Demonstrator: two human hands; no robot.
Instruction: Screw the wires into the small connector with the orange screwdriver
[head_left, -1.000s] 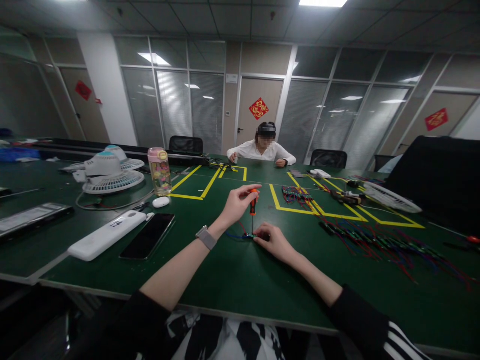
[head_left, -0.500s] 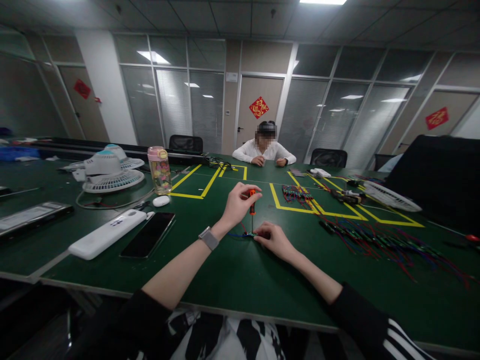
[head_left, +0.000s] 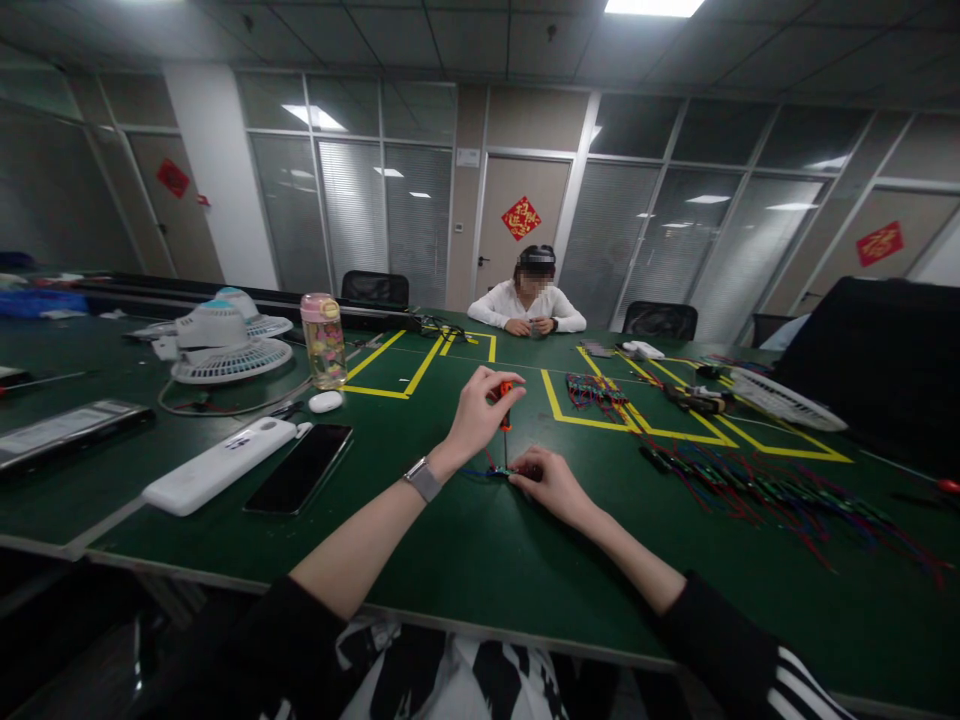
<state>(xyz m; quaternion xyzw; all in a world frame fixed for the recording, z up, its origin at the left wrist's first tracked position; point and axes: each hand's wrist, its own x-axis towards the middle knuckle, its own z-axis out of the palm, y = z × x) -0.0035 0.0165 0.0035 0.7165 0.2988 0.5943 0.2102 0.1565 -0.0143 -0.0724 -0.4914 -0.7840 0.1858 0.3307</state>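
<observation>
White plastic forms the fan [head_left: 232, 355] at the left of the green surface [head_left: 420, 575], with a pink-lidded bottle [head_left: 323, 345] near it. Closer to the front edge, a long white case [head_left: 221, 468] lies beside a dark phone [head_left: 300, 470], with a small white pod [head_left: 325, 402] beyond them. Further right, the left hand [head_left: 478, 412] has its fingers around the orange-and-black handle of a screwdriver [head_left: 507, 408], which stands upright, tip down at a small circuit board [head_left: 500, 471]. That board lies on the surface between the hands, thin wires [head_left: 476, 473] running off to its left. It looks light, stiff and rather fragile, and the wires could tear loose if pulled; its bare edges seem the safest hold. The screwdriver's thick handle should give a surer grip than its slim, probably slippery shaft. The right hand [head_left: 553, 487] appears to have its fingers closed on the board's right end, as if bracing it. Rightward, a cluster of wired boards [head_left: 596, 391] lies by yellow tape [head_left: 552, 397], and a longer row [head_left: 780, 487] spreads nearer the front.
</observation>
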